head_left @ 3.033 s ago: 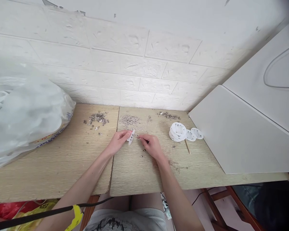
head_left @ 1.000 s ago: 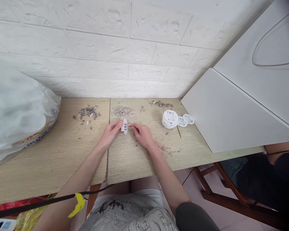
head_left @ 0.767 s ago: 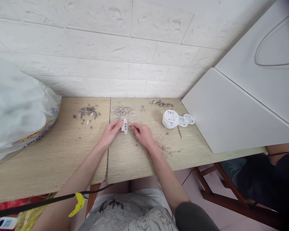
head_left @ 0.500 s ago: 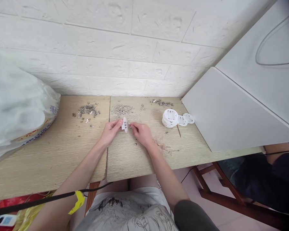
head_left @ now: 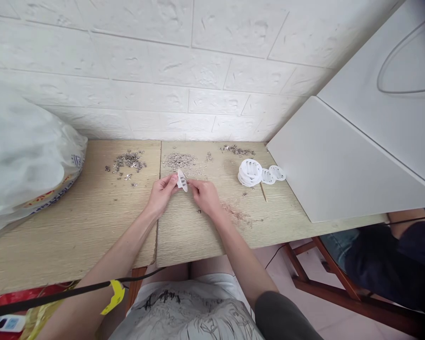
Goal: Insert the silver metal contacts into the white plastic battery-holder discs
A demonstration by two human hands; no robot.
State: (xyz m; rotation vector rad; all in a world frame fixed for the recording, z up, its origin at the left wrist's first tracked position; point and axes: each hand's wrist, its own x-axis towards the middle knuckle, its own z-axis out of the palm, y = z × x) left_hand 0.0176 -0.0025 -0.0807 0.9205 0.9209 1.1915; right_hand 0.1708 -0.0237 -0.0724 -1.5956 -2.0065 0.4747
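My left hand (head_left: pixel 162 194) pinches a small white plastic disc (head_left: pixel 182 180) by its left side, above the table. The disc is tilted, and a few small dark metal pieces show in a row on its right-facing side. Close against that face, my right hand (head_left: pixel 204 194) has its thumb and forefinger pressed together. Whatever lies between those fingertips is too small to make out. Just behind the disc spreads a pile of tiny silvery metal parts (head_left: pixel 180 161). One dark bit (head_left: pixel 199 211) lies on the table below my right hand.
Right of my hands stands a stack of white discs (head_left: pixel 250 173), with two more discs (head_left: pixel 268 176) and a thin stick (head_left: pixel 263 192) beside it. Other metal parts (head_left: pixel 129 161) lie left. A plastic bag (head_left: pixel 31 156) and a grey-white panel (head_left: pixel 347 174) flank the table. Someone sits at far right.
The disc has shifted slightly left and up and is tilted differently. My right hand has come a little closer to its face; the thin sliver seen at its fingertips is now mostly hidden.
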